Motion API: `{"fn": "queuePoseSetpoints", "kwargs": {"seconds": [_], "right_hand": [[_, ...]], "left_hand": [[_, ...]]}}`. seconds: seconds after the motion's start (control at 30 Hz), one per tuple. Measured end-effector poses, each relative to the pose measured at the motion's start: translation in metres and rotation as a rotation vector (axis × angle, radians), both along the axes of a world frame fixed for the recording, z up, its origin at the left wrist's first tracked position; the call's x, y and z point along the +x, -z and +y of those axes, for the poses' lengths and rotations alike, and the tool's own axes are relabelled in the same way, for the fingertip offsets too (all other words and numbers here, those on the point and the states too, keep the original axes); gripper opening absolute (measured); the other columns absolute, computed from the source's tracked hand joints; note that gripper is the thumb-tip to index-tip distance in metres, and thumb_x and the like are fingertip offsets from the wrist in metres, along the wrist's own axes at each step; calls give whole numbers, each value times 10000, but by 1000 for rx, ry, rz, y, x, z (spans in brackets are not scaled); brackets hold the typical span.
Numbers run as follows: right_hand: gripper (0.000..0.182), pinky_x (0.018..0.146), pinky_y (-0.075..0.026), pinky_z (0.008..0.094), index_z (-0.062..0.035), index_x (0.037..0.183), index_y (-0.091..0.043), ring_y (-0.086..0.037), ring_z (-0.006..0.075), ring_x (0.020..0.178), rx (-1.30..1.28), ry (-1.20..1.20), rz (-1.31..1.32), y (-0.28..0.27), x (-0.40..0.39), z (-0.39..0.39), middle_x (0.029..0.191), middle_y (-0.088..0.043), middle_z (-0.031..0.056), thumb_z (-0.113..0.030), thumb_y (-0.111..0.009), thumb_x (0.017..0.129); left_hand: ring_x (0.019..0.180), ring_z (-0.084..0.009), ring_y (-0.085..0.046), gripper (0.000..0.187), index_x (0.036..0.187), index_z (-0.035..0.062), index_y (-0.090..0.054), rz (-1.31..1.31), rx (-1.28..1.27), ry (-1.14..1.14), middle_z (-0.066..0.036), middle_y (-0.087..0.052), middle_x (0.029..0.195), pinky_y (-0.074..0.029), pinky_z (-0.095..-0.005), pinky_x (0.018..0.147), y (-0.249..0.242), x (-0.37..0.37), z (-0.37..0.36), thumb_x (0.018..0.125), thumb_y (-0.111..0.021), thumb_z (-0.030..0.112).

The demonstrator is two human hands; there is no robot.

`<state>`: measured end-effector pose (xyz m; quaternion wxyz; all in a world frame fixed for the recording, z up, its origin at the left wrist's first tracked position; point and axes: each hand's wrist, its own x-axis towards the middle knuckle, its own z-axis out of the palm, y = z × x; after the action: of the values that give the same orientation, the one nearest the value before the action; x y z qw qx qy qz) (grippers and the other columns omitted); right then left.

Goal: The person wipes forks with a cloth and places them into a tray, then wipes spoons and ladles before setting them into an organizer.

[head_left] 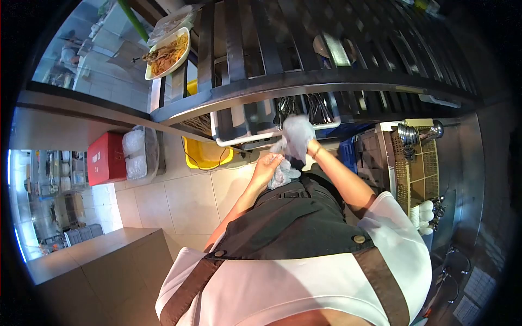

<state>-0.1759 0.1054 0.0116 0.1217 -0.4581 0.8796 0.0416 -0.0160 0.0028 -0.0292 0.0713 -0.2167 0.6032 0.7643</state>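
Note:
A pale grey-white cloth (298, 132) covers most of my right hand (313, 146), whose fingers are hidden beneath it. My left hand (267, 166) is closed, its fingertips pinching the crumpled lower part of the cloth (284, 173) in front of my dark apron (288, 220). If anything lies inside the folds, I cannot make it out. Just beyond my hands is a white-rimmed tray (244, 138) under the slatted rack. Bundles of metal cutlery (318, 108) lie in its dark compartments.
A dark slatted rack (234, 84) spans above the tray, with a dish of food (169, 54) at its left end. A yellow tub (204, 155) and a red box (106, 157) are at left. Baskets of utensils (416, 157) stand at right.

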Motion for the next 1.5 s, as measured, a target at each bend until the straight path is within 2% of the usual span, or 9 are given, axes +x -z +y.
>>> {"fn": "queuePoseSetpoints", "kwargs": {"seconds": [0.13,0.37,0.57,0.7,0.8,0.87,1.17,1.33,1.5], "right_hand": [[102,477,-370,273,-111,686,-580,-407,95,585,113,-92,-265,127,-58,12,673,-488,-10,-117,-629,775],[193,614,-513,348,-2,757,-573,-636,313,785,-218,-217,-223,31,80,41,799,-610,169,-191,-588,793],[132,763,-497,290,16,901,-591,-606,201,800,-564,-151,-239,-104,59,19,903,-611,115,-71,-574,804],[105,787,-453,298,-69,905,-559,-559,164,850,-2162,676,-1698,-78,87,43,800,-579,28,-74,-542,801],[37,737,-471,283,-124,870,-603,-568,143,847,-2062,479,-855,14,110,98,794,-594,2,-146,-580,850],[207,645,-506,281,-106,936,-585,-628,145,766,-1731,1113,-827,-67,167,119,850,-640,22,-311,-559,918],[262,472,-468,212,-72,985,-564,-620,98,647,-1328,1155,-1262,-33,193,215,819,-647,46,-327,-520,945],[204,501,-463,212,-68,971,-567,-622,97,671,-1303,1114,-1185,-58,187,312,841,-639,38,-267,-539,941],[119,553,-467,223,-71,917,-568,-588,85,645,-1295,1024,-949,-119,140,398,751,-628,28,-190,-560,916]], "left_hand": [[824,-112,-570,180,964,-12,-614,-52,10,1,-56,-639,875,-448,-246,754,1,11,-12,936,-543,151],[921,-138,-565,359,1169,16,-529,73,-212,171,-69,-619,1026,-446,-280,838,10,34,-38,842,-655,94],[1094,-186,-513,660,1305,0,-399,-5,61,520,-102,-553,1159,-406,-318,943,-16,22,-49,773,-744,187],[968,-146,-552,362,1078,2,-589,202,-81,751,-52,-602,1029,-440,-290,836,-59,19,-31,812,-699,221],[821,-113,-551,242,966,-15,-627,414,-156,812,-38,-626,857,-441,-276,755,-104,0,-17,814,-659,170],[785,-111,-538,223,918,-11,-618,535,-224,690,-34,-609,815,-439,-280,731,-162,-12,-12,790,-652,169],[1049,-236,-538,497,1225,-73,-524,915,-709,-185,-157,-569,1160,-391,-345,947,-307,-129,-45,880,-570,281],[1155,-301,-526,525,1231,49,-551,572,-1661,247,-187,-562,1236,-394,-355,967,-299,-232,-45,807,-683,329],[940,-272,-615,235,1018,44,-641,1137,-1412,170,-121,-650,1006,-463,-352,849,-295,-161,111,809,-639,152]]}}
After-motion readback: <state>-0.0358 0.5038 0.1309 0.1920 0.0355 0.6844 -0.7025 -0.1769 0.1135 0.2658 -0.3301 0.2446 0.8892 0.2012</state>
